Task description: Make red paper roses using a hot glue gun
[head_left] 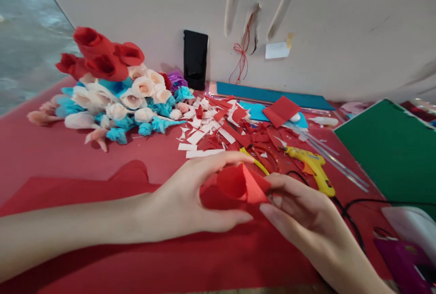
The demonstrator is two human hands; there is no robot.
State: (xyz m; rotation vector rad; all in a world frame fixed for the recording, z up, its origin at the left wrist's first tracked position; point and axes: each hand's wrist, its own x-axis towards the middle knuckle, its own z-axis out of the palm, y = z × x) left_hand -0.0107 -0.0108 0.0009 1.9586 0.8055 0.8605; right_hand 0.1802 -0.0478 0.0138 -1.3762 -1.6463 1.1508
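Curled into a short open cone, a piece of red paper (233, 184) is held above the table in the head view. My right hand (306, 221) pinches the paper's pointed right edge between thumb and fingertips. Around the left side of the cone curves my left hand (184, 203), its thumb and index finger spread apart. Its other fingers are hidden behind the paper. Just beyond the hands lie pliers with yellow and red handles (260, 162), partly covered. A yellow glue gun (315, 166) rests to the right, its black cord running toward the front.
Paper flowers in several colours (132, 98) are heaped at back left. Red and white paper scraps (207, 123) cover the middle. A black phone (195, 60) leans on the wall. Clear sticks (334, 160) and a green board (388, 153) lie right; red sheets (85, 194) lie underneath.
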